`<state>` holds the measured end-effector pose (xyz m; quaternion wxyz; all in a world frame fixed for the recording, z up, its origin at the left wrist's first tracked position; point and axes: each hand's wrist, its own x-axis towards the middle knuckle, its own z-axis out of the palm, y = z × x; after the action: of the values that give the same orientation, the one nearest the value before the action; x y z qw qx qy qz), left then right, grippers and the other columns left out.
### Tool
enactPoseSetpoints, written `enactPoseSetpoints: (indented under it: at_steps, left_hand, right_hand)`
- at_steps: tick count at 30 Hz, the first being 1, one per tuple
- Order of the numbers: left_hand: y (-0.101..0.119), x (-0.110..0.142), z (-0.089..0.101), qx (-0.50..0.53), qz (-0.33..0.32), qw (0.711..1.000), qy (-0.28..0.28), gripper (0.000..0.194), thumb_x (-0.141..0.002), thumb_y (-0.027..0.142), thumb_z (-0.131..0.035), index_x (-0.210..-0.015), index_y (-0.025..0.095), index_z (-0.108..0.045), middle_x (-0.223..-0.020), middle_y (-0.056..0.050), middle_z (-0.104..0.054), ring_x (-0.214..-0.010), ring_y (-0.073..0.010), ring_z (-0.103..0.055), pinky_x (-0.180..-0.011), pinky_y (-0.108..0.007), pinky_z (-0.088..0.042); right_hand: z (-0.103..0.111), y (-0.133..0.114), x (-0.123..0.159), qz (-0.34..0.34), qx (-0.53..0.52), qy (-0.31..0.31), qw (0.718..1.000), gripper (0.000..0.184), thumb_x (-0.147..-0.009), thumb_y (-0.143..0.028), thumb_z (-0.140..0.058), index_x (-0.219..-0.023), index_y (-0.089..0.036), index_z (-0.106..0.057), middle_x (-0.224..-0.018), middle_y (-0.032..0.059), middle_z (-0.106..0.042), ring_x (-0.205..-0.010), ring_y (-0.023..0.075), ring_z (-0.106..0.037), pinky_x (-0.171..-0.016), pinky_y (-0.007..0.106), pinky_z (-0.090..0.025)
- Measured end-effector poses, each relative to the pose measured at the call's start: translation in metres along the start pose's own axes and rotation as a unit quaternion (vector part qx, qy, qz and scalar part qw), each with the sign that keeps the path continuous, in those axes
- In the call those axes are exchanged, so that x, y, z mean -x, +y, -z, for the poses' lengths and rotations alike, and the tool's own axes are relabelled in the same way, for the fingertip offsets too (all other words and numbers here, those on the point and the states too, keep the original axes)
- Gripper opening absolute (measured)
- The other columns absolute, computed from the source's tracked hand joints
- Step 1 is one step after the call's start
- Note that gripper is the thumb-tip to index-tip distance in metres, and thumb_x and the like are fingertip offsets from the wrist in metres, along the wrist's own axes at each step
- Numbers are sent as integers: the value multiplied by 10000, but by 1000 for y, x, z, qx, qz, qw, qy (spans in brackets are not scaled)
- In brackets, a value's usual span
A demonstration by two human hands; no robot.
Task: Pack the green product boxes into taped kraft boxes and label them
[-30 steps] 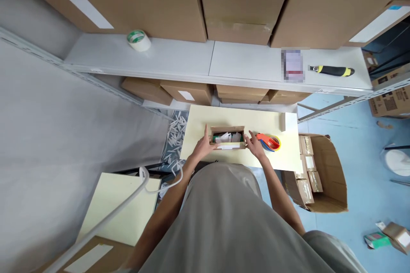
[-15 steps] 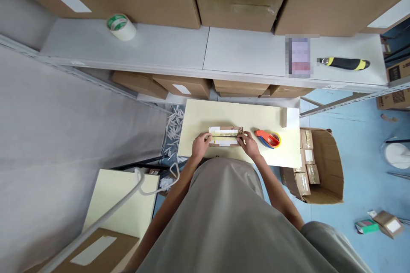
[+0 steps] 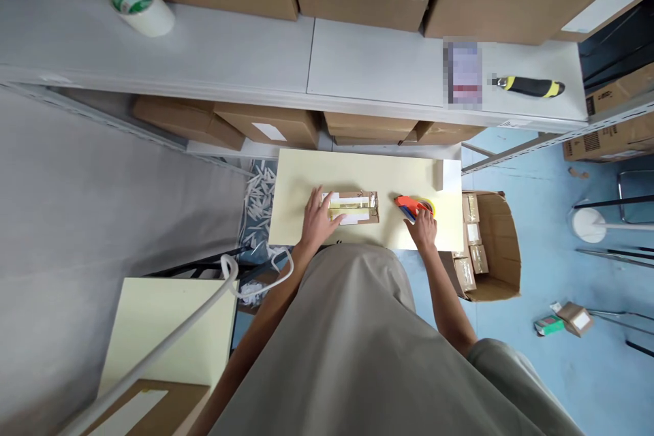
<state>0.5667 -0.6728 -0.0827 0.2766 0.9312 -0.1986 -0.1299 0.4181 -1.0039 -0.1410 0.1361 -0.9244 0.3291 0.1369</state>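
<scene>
A small brown cardboard box with its flaps folded down lies on the pale yellow table. My left hand rests on the box's left end with fingers spread, pressing the flaps. My right hand has closed over the orange tape dispenser, which lies on the table just right of the box.
A grey shelf behind the table carries large cardboard boxes, a roll of tape and a yellow-black handled knife. An open carton of small packs stands on the blue floor at the right. A second yellow table is at lower left.
The box's flaps were open, then both hands folded them down. My right hand has left the box and moved right onto the tape dispenser. My left hand stays on the box.
</scene>
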Motion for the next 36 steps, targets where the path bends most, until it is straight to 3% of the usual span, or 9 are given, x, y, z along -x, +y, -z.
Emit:
enactPoseSetpoints:
  at_steps: [3,7,10,13,19,23,27,32,36]
  left_hand:
    - [11,-10,-11,-14,-81,995,-64,1032,-829,477,-942,-1708,241,-454,-1858,-168,-250,-1746,-437,-112,-1401,-649,-149]
    - [11,-18,-29,-19,-120,988,-92,1172,-745,437,-1013,-1736,232,-422,-1858,-210,-218,-1741,-460,-116,-1395,-683,-47]
    - [5,-16,-34,-19,-130,987,-87,1185,-756,483,-1003,-1746,223,-407,-1858,-218,-209,-1742,-454,-111,-1397,-674,-31]
    - [2,-13,-35,-15,-132,988,-81,1003,-907,551,-863,-1746,237,-413,-1863,-189,-213,-1749,-417,-114,-1403,-658,-39]
    - [7,-9,-42,3,-103,993,-64,971,-921,483,-861,-1750,250,-411,-1867,-176,-196,-1748,-431,-79,-1391,-700,-4]
    - [9,-4,-47,2,-89,995,-44,1043,-869,457,-919,-1748,221,-409,-1871,-211,-120,-1745,-453,-38,-1379,-722,-6]
    - [8,8,-49,33,-110,992,-43,915,-916,422,-877,-1720,298,-459,-1869,-161,-197,-1750,-396,-111,-1401,-677,-60]
    - [5,16,-52,58,-106,992,-27,735,-1030,441,-720,-1708,287,-481,-1862,-126,-247,-1751,-347,-151,-1423,-607,-71]
    - [6,11,-54,41,-98,994,-28,763,-1023,436,-722,-1712,227,-470,-1857,-153,-246,-1750,-370,-149,-1420,-619,-25]
  right_hand:
    - [-8,3,-7,2,21,-24,999,491,-998,-349,-679,-1406,-89,-596,-1445,288,-683,-1360,390,-634,-1179,517,-438]
    - [-12,-4,-14,-15,-27,-21,999,318,-1029,-282,-593,-1281,-95,-648,-1252,274,-763,-1250,354,-711,-1152,498,-473]
    - [-5,-6,-18,-24,-50,-31,998,326,-1040,-388,-589,-1240,-139,-654,-1135,234,-783,-1081,341,-765,-1000,472,-562]
    - [15,-6,-20,-7,-122,-55,991,453,-986,-591,-644,-1125,-160,-665,-983,177,-781,-925,334,-763,-860,445,-601]
    - [75,-20,-15,64,-415,-143,896,705,-792,-843,-748,-1028,-182,-687,-830,75,-750,-818,267,-716,-793,412,-627]
    - [106,-45,-14,85,-400,-133,903,719,-776,-874,-744,-955,-179,-694,-842,67,-742,-828,246,-670,-781,377,-590]
    - [122,-77,-15,115,-386,-152,903,798,-694,-983,-731,-816,-199,-644,-737,51,-685,-726,216,-617,-667,339,-539]
    - [124,-112,-14,179,-366,-264,874,831,-641,-1005,-769,-808,-200,-649,-699,52,-685,-667,213,-643,-618,328,-540]
    - [117,-125,-14,229,-307,-288,878,805,-651,-973,-798,-779,-191,-652,-655,20,-649,-613,173,-602,-547,276,-479]
